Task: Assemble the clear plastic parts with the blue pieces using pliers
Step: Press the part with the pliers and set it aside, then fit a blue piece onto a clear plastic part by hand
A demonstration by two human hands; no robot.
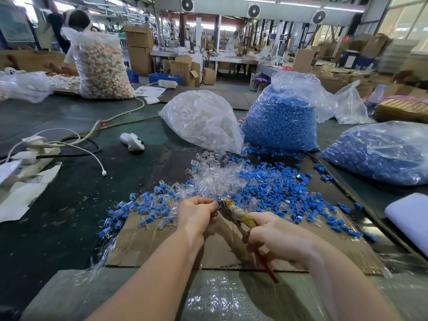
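My right hand [275, 237] grips the pliers [238, 215] by their worn yellow and red handles, jaws pointing up and left. My left hand [196, 213] pinches a small part at the plier jaws; the part is mostly hidden by my fingertips. Just beyond lies a heap of loose clear plastic parts [215, 177] beside a spread of loose blue pieces [278, 186]. To the left sits a scatter of clear parts joined with blue pieces [129, 209]. All rest on a cardboard sheet [162, 246].
A bag of clear parts [201, 121] and two bags of blue pieces [280, 121] [379, 151] stand behind the heaps. A white controller [132, 141], power strips and cables [34, 149] lie at left. A person sits behind a big bag [102, 66] far left.
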